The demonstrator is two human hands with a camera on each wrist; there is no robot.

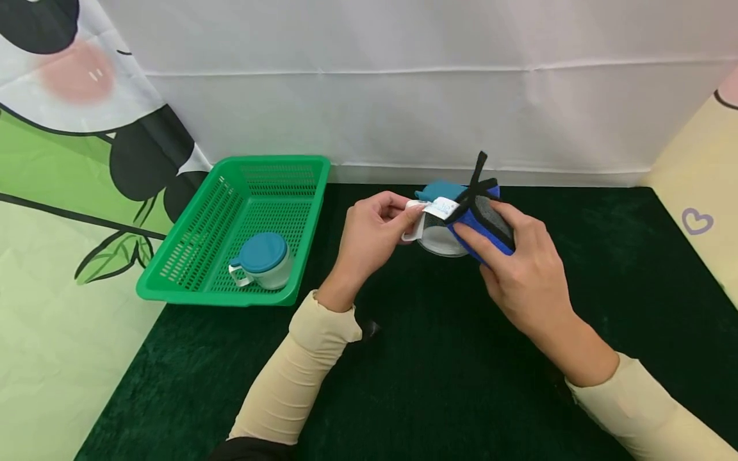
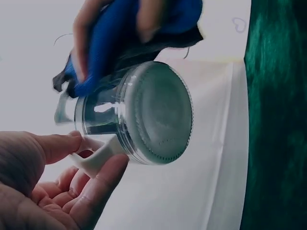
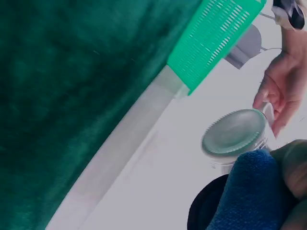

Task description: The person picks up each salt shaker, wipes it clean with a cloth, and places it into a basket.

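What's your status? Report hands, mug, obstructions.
Left hand pinching glass mug by its handle. Right hand holding blue cloth at mug. Mug aloft, part hidden by cloth. Nothing seen blocking; green basket off left.

The clear mug (image 2: 158, 110) you hold has a white handle (image 2: 92, 165) and a teal-blue lid (image 1: 441, 190). Your cloth (image 1: 490, 221) pairs bright blue with grey, trimmed in black; the label (image 1: 442, 207) beside it is white with pale blue print. You have a bright green basket (image 1: 151, 287) patterned with rows of slots, and the second mug (image 1: 273, 276) inside wears a blue cap (image 1: 263, 251). Your counter (image 1: 438, 358) is dark green, your sleeves (image 1: 291, 378) cream. You face a white backdrop (image 1: 403, 115), a left panel (image 1: 52, 333) of light greens with a black-and-white, pink-cheeked cartoon (image 1: 81, 70), and a cream right panel (image 1: 686, 173) bearing a purple heart outline (image 1: 684, 222).
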